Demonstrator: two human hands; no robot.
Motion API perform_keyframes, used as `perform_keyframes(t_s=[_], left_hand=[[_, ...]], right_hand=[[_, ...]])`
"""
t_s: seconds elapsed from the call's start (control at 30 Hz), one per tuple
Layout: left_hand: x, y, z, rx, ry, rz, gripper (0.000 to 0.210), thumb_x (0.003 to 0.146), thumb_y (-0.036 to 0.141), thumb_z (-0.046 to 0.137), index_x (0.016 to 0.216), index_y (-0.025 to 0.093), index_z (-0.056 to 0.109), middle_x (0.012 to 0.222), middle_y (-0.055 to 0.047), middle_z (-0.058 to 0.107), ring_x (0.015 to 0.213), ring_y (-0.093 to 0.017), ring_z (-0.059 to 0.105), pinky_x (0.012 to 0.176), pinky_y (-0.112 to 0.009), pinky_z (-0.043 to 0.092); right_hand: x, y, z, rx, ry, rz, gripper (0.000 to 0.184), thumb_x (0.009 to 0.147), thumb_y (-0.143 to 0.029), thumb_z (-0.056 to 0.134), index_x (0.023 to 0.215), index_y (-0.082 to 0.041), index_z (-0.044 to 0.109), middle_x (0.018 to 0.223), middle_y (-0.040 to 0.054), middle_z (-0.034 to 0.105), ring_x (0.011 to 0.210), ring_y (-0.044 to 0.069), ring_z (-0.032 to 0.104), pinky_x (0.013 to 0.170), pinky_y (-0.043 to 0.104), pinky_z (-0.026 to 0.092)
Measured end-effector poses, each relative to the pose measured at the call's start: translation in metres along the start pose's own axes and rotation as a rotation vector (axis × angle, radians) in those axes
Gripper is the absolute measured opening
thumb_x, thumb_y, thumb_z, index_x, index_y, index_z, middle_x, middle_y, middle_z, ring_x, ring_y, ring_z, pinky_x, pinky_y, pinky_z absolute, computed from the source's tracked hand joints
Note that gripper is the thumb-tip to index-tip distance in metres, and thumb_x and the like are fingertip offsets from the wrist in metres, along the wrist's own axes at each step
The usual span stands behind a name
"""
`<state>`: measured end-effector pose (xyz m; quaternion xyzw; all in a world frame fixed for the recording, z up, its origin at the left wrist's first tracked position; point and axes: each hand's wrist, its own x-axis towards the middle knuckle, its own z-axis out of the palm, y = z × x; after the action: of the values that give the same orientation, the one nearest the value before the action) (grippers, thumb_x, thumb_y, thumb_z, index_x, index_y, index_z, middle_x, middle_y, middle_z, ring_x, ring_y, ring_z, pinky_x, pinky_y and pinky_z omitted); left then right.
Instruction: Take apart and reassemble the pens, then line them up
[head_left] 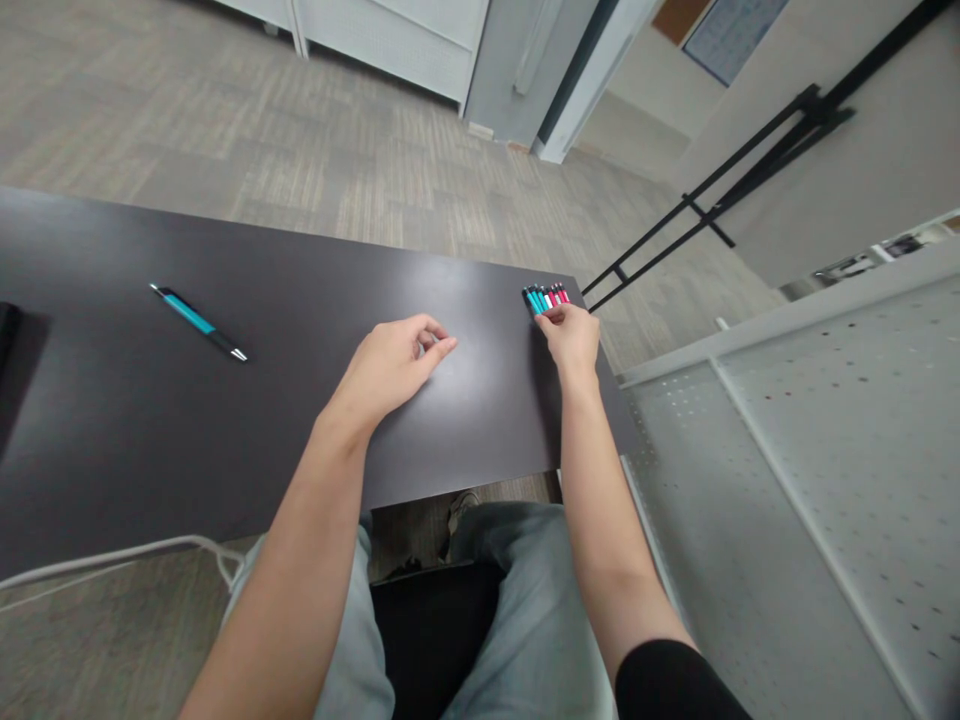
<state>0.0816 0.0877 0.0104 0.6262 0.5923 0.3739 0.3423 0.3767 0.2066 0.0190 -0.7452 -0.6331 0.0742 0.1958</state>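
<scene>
Toward the right end of the dark table (pixel 300 430), several pens (pixel 541 298) lie side by side in a row, teal on the left, a white one between, pinkish red on the right. My right hand (pixel 576 340) has its fingers closed at the near ends of these pens and hides those ends. My left hand (pixel 397 368) hovers over or rests on the middle of the table, fingers loosely curled, thumb a little apart, nothing visible in it. One teal and black pen (pixel 191 316) with silver ends lies alone at the left, away from both hands.
A black object (pixel 9 330) sits at the table's left edge. White cable (pixel 150 548) runs along the near left edge. To the right stands a perforated grey panel (pixel 787 450), with a black metal frame (pixel 697 205) beyond the table's corner. White cabinets (pixel 397 40) stand across the carpet.
</scene>
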Motion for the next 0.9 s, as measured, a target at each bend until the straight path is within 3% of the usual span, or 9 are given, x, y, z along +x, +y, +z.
perform_keyframes(t_s=[0.47, 0.7, 0.9], left_hand=[[-0.001, 0.005, -0.003, 0.028, 0.035, 0.029, 0.026, 0.101, 0.048, 0.076, 0.104, 0.024, 0.084, 0.088, -0.003, 0.081, 0.074, -0.021, 0.065, 0.076, -0.036, 0.048], [0.0, 0.006, -0.005, 0.063, 0.054, 0.033, 0.025, 0.1, 0.047, 0.076, 0.102, 0.024, 0.084, 0.086, -0.002, 0.08, 0.073, -0.021, 0.065, 0.077, -0.036, 0.049], [-0.001, 0.006, -0.008, 0.059, 0.077, 0.024, 0.025, 0.1, 0.049, 0.075, 0.102, 0.026, 0.083, 0.086, -0.002, 0.08, 0.076, -0.022, 0.065, 0.079, -0.036, 0.052]], right_hand=[[0.008, 0.009, 0.015, 0.097, 0.038, -0.025, 0.005, 0.098, -0.02, 0.085, 0.103, -0.021, 0.088, 0.109, 0.0126, 0.093, 0.107, 0.032, 0.089, 0.105, 0.043, 0.066], [0.007, 0.012, 0.02, 0.057, 0.054, -0.046, 0.002, 0.096, -0.022, 0.085, 0.095, -0.022, 0.083, 0.107, 0.0126, 0.088, 0.098, 0.031, 0.082, 0.1, 0.045, 0.064], [-0.005, -0.003, 0.005, 0.105, 0.132, -0.13, 0.01, 0.097, -0.029, 0.088, 0.098, -0.023, 0.08, 0.109, 0.0099, 0.084, 0.099, 0.029, 0.076, 0.099, 0.045, 0.062]])
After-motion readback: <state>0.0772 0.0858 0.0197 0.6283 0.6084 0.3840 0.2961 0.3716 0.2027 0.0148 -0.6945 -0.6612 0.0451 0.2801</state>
